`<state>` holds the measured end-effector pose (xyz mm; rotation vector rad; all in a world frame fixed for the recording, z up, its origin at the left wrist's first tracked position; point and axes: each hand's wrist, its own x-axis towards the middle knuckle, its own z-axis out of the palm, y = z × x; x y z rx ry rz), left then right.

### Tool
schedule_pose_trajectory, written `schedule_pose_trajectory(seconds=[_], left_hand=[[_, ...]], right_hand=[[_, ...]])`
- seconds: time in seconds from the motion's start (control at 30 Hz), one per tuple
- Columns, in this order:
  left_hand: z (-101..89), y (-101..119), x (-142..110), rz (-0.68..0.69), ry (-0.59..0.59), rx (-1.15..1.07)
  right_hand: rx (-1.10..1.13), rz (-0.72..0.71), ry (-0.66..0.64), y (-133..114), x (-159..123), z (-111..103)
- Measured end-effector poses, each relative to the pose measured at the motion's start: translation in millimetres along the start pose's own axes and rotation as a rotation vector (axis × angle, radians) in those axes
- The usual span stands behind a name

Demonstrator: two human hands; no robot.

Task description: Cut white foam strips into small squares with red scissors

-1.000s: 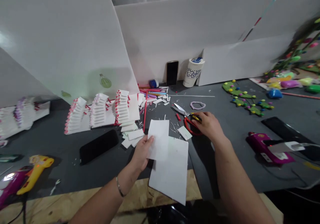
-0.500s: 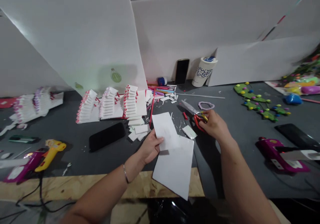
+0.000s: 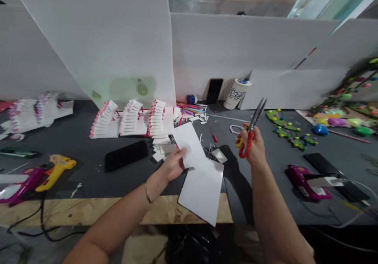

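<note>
My left hand (image 3: pixel 173 165) pinches the edge of a white paper piece (image 3: pixel 190 140) between thumb and fingers. That piece overlaps a larger white sheet (image 3: pixel 202 191), which reaches over the table's front edge. In my right hand (image 3: pixel 257 148) are scissors (image 3: pixel 250 136) with red and yellow handles, raised above the table, their blades pointing up and slightly apart. A small pale card (image 3: pixel 219 156) and thin white scraps lie between the two hands. Just left of the scissors, a lilac ring (image 3: pixel 236 129) rests on the dark table.
Folded white paper strips with red tips (image 3: pixel 156 116) stand at the back left. A black phone (image 3: pixel 126 156) and a yellow glue gun (image 3: pixel 57 171) lie left. A patterned cup (image 3: pixel 236 94) stands behind; green pieces with coloured balls (image 3: pixel 291 128) and a magenta device (image 3: pixel 307 181) are right.
My right hand has lifted the scissors off the table and turned their blades upward. My left hand still holds the paper, slightly shifted. The view has tilted up and turned a little right.
</note>
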<state>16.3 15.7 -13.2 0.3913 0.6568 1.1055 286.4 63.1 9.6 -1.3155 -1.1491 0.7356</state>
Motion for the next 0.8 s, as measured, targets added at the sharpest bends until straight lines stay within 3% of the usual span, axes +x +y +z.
schedule_pose_trajectory(seconds=[0.13, 0.27, 0.4, 0.5, 0.6, 0.8], left_hand=[[-2.0, 0, 0, 0.005, 0.011, 0.023], [-2.6, 0, 2, 0.009, 0.037, 0.024], [-1.5, 6, 5, 0.039, 0.096, -0.032], [1.8, 14, 5, 0.059, 0.116, -0.069], [6.2, 20, 2, 0.094, 0.083, -0.080], [11.8, 16, -4, 0.121, -0.011, -0.088]], right_hand=[[0.113, 0.104, -0.207, -33, -24, -4], [0.101, 0.195, -0.427, -60, -81, -11], [0.061, 0.338, -0.627, -65, -148, -16], [-0.039, 0.351, -0.667, -66, -180, -16], [-0.196, 0.313, -0.721, -70, -189, -12], [-0.363, 0.268, -0.765, -76, -176, 1]])
